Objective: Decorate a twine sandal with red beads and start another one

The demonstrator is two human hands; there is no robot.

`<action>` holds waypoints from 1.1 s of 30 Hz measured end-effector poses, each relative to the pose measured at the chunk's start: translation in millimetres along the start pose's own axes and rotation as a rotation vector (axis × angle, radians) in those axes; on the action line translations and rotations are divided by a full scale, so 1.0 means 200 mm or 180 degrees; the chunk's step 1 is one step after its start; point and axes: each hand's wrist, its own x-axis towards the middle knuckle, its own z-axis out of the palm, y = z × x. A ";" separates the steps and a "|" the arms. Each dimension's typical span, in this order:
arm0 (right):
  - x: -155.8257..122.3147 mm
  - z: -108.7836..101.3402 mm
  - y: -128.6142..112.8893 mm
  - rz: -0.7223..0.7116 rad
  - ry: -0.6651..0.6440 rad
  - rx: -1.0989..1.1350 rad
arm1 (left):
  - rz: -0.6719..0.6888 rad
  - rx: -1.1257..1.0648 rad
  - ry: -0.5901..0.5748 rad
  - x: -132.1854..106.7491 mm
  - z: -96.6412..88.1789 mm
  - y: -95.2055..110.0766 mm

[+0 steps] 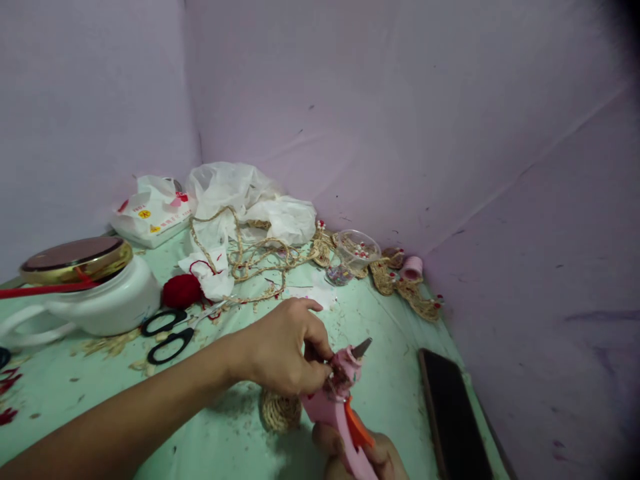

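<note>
Right hand (pixel 386 460) is closed round the glue gun (pixel 327 410) above the table (pixel 395 407), left hand (pixel 287 347) touches it behind the nozzle (pixel 361 347), hold unclear, apparently picking there, the next move calling for steadiness.

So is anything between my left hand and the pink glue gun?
No, nothing visible: your left hand is at the front end of the pink glue gun, just behind its metal nozzle. Whether the fingers pinch something small is unclear. Your right hand holds the gun farther back; the coiled twine lies to the side.
</note>
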 end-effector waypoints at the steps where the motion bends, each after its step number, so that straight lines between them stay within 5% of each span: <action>1: 0.01 0.01 0.00 -0.0010 -0.0027 -0.0001 | 0.0016 0.0035 0.0089 0.00 0.02 -0.01; 7: 0.02 0.01 0.01 -0.0238 -0.0280 0.0043 | -0.0606 -0.0332 0.0654 0.03 0.07 -0.04; 13: -0.03 -0.02 -0.02 -0.0677 -0.0477 -0.0065 | -0.1389 0.0052 0.1204 0.04 -0.12 -0.10; 19: 0.00 -0.02 -0.01 -0.0445 -0.0429 -0.0055 | -0.0755 0.0023 0.0529 0.00 -0.07 0.02; 25: 0.02 -0.05 0.02 -0.0283 0.0129 -0.0389 | -0.0408 0.0624 0.0331 -0.03 0.03 0.09; 30: 0.05 0.01 0.01 -0.0236 -0.0244 -0.0156 | -0.0401 0.0752 0.0099 -0.03 0.02 0.08; 33: 0.02 0.03 0.01 -0.0054 0.0006 -0.0252 | -0.0242 0.0943 0.0308 -0.03 0.05 0.08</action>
